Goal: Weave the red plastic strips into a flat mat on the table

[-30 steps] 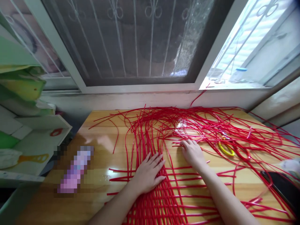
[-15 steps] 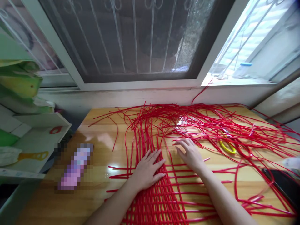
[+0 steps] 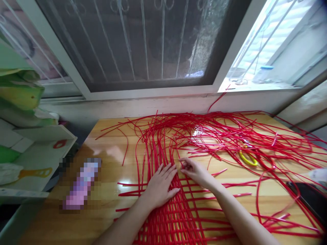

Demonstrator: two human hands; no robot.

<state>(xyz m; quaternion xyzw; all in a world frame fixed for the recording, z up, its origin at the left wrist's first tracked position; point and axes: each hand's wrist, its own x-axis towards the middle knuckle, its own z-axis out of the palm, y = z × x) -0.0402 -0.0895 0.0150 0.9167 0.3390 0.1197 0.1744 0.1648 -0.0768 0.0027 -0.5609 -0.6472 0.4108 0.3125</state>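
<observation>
A red lattice of woven plastic strands [image 3: 168,221] lies on the wooden table, its long loose ends fanning out toward the window. My left hand [image 3: 160,187] rests flat on the upper part of the weave, fingers stretched out over the lengthwise strands. Just right of it, my right hand [image 3: 192,171] has its fingers curled and pinched on a red strand [image 3: 177,153] at the weave's right side. The fingertips partly hide where they meet the strand. Crosswise strands [image 3: 209,210] stick out under my right forearm.
A tangled heap of red strands [image 3: 217,131] covers the back right, with yellow-handled scissors [image 3: 247,158] among them. A black phone-like object [image 3: 308,200] lies at the right edge. A blurred pink-purple object [image 3: 81,185] lies left. The barred window [image 3: 153,89] stands behind the table.
My right hand has moved left and slightly down from the loose strand ends to the weave's right side, and its fingers have closed on a strand. My left hand stays in place.
</observation>
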